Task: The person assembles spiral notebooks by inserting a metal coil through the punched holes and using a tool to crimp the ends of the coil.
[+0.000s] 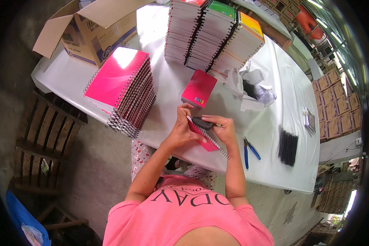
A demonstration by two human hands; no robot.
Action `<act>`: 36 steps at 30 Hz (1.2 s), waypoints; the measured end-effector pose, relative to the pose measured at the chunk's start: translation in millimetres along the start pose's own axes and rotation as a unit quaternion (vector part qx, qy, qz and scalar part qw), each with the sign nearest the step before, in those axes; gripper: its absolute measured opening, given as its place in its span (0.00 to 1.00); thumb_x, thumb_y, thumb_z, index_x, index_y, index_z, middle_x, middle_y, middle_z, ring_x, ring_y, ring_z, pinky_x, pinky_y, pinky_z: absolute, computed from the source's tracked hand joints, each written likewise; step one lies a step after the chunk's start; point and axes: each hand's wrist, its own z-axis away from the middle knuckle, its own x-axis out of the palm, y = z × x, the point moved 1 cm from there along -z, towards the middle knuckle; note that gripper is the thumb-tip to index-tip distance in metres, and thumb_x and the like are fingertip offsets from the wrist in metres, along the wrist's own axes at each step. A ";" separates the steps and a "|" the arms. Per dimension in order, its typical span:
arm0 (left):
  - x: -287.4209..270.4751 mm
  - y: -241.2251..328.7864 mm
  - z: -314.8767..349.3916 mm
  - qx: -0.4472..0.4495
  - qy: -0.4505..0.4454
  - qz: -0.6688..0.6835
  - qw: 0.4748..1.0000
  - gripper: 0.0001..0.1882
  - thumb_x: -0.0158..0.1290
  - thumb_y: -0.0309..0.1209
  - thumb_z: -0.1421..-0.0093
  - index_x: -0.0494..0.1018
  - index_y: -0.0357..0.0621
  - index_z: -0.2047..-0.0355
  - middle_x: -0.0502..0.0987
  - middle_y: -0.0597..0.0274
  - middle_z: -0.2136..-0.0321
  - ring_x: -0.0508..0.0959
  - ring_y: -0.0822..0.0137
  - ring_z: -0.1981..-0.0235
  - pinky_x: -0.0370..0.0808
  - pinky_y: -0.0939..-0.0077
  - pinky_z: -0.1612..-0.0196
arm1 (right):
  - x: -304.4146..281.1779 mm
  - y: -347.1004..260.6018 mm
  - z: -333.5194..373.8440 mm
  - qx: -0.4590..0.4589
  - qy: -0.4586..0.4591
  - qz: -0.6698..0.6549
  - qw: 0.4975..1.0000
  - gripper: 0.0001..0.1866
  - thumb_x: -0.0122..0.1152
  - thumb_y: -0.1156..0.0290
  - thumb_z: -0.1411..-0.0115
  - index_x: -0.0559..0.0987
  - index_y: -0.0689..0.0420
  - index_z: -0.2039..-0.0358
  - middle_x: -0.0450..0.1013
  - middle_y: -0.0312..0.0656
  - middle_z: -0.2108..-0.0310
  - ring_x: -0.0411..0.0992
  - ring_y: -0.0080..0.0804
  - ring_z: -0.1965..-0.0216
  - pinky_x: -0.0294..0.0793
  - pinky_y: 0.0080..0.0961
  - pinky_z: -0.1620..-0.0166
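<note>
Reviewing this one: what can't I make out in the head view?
All head view:
- Held pink notebook: partly covered by the left hand.
- Dark block: one end hidden by the right hand; its exact kind is unclear.
- Open cardboard box: contents mostly hidden by its flaps and upper picture edge.
- Red-topped notebook stack: top cut off by that edge.
</note>
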 end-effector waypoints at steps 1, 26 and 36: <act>-0.2 -0.1 1.6 -0.006 0.000 0.001 1.000 0.49 0.75 0.44 0.77 0.51 0.41 0.63 0.54 0.53 0.59 0.59 0.54 0.49 0.63 0.66 0.50 | 1.6 1.5 -4.7 0.014 0.026 0.015 0.999 0.15 0.53 0.87 0.54 0.82 0.63 0.66 0.76 0.51 0.61 0.76 0.35 0.59 0.74 0.24 0.55; -6.8 0.4 3.5 -0.236 0.021 0.254 0.938 0.13 0.58 0.36 0.43 0.68 0.42 0.69 0.69 0.74 0.76 0.65 0.82 0.74 0.65 0.86 0.70 | -94.3 13.5 126.6 0.289 0.233 0.526 0.765 0.30 0.55 0.59 0.42 0.63 0.49 0.40 0.56 0.51 0.39 0.56 0.48 0.40 0.52 0.45 0.41; 11.6 7.5 6.7 -0.255 0.125 0.215 0.934 0.10 0.61 0.33 0.46 0.73 0.42 0.73 0.71 0.75 0.80 0.67 0.82 0.77 0.64 0.87 0.72 | -51.1 18.2 151.2 0.231 0.299 0.445 0.812 0.25 0.47 0.59 0.36 0.62 0.51 0.40 0.62 0.46 0.47 0.59 0.43 0.47 0.56 0.37 0.44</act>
